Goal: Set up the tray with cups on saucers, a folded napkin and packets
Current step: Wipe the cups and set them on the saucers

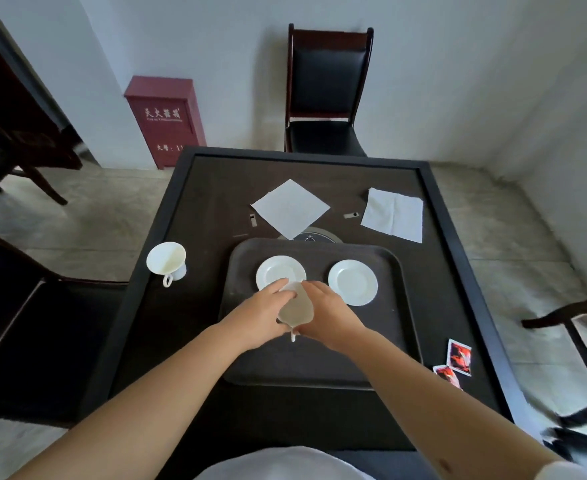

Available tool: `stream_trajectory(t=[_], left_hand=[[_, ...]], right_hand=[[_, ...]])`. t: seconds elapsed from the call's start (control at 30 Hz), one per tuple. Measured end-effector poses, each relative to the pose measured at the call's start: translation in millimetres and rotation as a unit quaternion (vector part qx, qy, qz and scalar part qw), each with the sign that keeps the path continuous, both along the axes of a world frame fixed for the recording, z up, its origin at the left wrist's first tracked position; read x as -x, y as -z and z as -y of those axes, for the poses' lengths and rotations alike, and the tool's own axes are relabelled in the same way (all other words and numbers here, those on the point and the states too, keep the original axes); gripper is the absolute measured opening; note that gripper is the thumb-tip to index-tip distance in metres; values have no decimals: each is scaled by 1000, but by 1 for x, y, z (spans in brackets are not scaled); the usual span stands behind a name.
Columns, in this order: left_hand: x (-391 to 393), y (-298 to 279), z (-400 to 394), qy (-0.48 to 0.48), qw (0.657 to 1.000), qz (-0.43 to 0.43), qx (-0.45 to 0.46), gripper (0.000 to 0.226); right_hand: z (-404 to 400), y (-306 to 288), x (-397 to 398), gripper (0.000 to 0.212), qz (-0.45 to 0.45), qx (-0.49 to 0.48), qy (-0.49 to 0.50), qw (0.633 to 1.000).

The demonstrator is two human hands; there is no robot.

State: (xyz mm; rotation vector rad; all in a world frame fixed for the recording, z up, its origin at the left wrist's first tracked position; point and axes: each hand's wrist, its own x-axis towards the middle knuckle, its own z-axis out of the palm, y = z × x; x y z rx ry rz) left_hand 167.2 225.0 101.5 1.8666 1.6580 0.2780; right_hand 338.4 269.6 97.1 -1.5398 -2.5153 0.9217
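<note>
A dark tray (396,306) lies on the dark table and carries two white saucers, a left saucer (275,271) and a right saucer (353,281). My left hand (266,310) and my right hand (326,313) together grip a white cup (296,308) just over the near edge of the left saucer, its handle pointing toward me. A second white cup (166,259) stands on the table left of the tray. Two white napkins lie beyond the tray: one (290,207) turned like a diamond, one (393,214) at the far right. Two red packets (458,362) lie right of the tray.
The table (195,209) has a raised dark rim. A black chair (326,95) stands behind it and a red cabinet (165,119) against the wall. Other dark chairs sit at left and right. A round disc (314,235) peeks out from under the tray's far edge.
</note>
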Motion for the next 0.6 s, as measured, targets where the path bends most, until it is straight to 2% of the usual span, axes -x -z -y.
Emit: stream_trajectory(t=[0.2, 0.37, 0.6], left_hand=[[-48, -2, -16, 32, 999, 8, -9, 65], [-81, 4, -33, 45, 999, 15, -8, 66], [-105, 19, -66, 40, 998, 25, 28, 77]], right_hand=[[-4, -9, -52, 89, -3, 8, 40, 999], [-17, -10, -87, 100, 14, 26, 51, 998], [-46, 1, -114, 102, 12, 59, 72, 996]])
